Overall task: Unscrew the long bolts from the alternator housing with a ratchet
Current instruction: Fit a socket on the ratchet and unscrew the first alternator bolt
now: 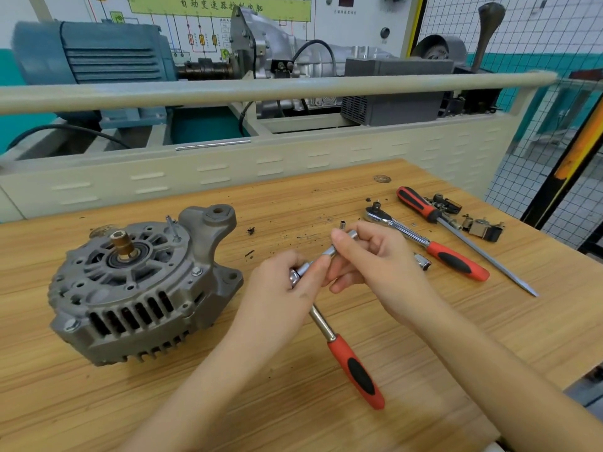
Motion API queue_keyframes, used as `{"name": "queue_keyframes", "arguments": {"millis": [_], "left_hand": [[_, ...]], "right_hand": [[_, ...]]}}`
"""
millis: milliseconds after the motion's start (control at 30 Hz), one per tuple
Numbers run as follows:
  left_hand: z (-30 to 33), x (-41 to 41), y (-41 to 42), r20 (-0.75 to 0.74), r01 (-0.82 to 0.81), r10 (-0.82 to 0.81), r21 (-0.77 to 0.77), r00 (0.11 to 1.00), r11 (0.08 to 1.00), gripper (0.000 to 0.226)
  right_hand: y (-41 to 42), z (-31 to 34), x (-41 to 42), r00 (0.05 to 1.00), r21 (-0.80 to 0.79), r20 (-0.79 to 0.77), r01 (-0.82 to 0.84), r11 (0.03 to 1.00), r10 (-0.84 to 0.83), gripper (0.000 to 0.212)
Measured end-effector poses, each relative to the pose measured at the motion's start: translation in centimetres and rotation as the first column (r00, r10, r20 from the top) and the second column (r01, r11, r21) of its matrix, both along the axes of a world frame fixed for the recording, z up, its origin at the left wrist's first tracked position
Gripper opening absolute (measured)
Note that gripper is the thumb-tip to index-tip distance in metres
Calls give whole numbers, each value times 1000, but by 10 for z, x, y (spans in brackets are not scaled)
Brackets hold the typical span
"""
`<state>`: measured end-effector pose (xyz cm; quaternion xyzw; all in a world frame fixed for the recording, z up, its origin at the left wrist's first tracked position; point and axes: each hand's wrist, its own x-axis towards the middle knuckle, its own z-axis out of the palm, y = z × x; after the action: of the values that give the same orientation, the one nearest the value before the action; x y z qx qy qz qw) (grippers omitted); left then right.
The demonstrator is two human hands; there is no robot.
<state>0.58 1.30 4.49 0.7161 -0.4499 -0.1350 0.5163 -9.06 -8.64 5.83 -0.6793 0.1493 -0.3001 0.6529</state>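
Note:
The grey alternator (140, 285) lies on the wooden bench at the left, shaft end up. One long bolt (172, 228) stands raised and tilted at its top rim; hex bolt heads (196, 271) sit flush on the housing. To the right of it, my left hand (287, 285) grips the head of a ratchet (352, 363) with a red and black handle that points toward me. My right hand (368, 256) pinches a chrome socket extension (339, 244) seated on that ratchet head.
A second ratchet (424, 243) and a long flat screwdriver (456, 230) lie at the right, with a loose socket (422, 261) and small metal parts (479, 225) nearby. Black debris dots the wooden bench (98, 402). A beige training stand (261, 164) borders the far edge.

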Motion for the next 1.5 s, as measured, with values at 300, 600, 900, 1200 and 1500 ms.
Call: {"name": "queue_keyframes", "arguments": {"millis": [300,600,900,1200,1500], "left_hand": [[22,13,0,-582,-149,-25,-249,813,957,41],[52,41,98,-400,-96,-79,-398,913,912,47],[28,102,187,-123,-428,411,-207,903,880,24],[28,108,176,-22,-135,135,-19,991,991,22],[26,121,175,-23,-50,50,5,998,999,30]], "right_hand": [[36,23,-18,888,-768,-393,-174,617,-239,68],[46,47,2,943,-588,-242,-328,739,227,18],[80,51,67,801,-497,-449,-592,635,395,26],[77,65,75,821,-503,-403,-567,652,404,57],[86,79,87,801,-526,-467,-592,611,374,41]]}}
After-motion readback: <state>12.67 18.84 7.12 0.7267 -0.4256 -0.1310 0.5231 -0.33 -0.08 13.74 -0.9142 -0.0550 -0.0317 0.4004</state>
